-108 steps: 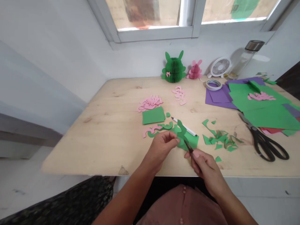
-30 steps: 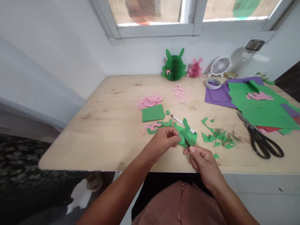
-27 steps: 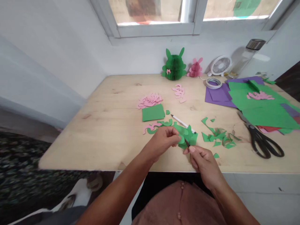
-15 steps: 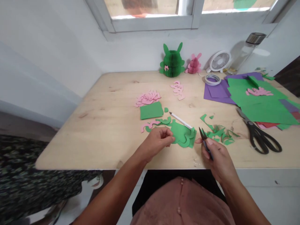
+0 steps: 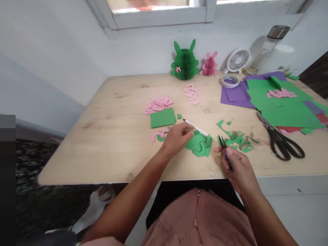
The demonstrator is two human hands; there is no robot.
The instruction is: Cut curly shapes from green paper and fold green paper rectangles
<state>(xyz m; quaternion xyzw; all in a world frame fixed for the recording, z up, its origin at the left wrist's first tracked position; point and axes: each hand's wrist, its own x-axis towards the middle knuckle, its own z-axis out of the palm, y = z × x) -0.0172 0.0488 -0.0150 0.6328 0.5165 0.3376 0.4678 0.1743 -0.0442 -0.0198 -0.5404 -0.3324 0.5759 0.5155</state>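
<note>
My left hand (image 5: 178,137) is over the green cut pieces, its fingers bent near a white pencil (image 5: 196,127); whether it grips anything is hidden. Right of it lies a green paper piece (image 5: 190,145) with a curved green cutout (image 5: 200,150) on top. My right hand (image 5: 234,164) holds small dark scissors (image 5: 224,150), blades pointing up and away. Beyond the blades lie green scraps (image 5: 238,140). Left of my left hand are a wavy pink cutout (image 5: 156,134) and a green rectangle (image 5: 162,118).
Pink cutouts (image 5: 159,103) are heaped behind the green rectangle. Large black scissors (image 5: 283,143) lie at the right, beside green sheets (image 5: 284,112). Along the wall stand a green paper figure (image 5: 185,63), a pink one (image 5: 209,65), a white fan (image 5: 238,59) and a bottle (image 5: 266,51).
My left hand has moved up and a little to the right, towards the pencil. My right hand still holds the small scissors. The view has tilted slightly.
</note>
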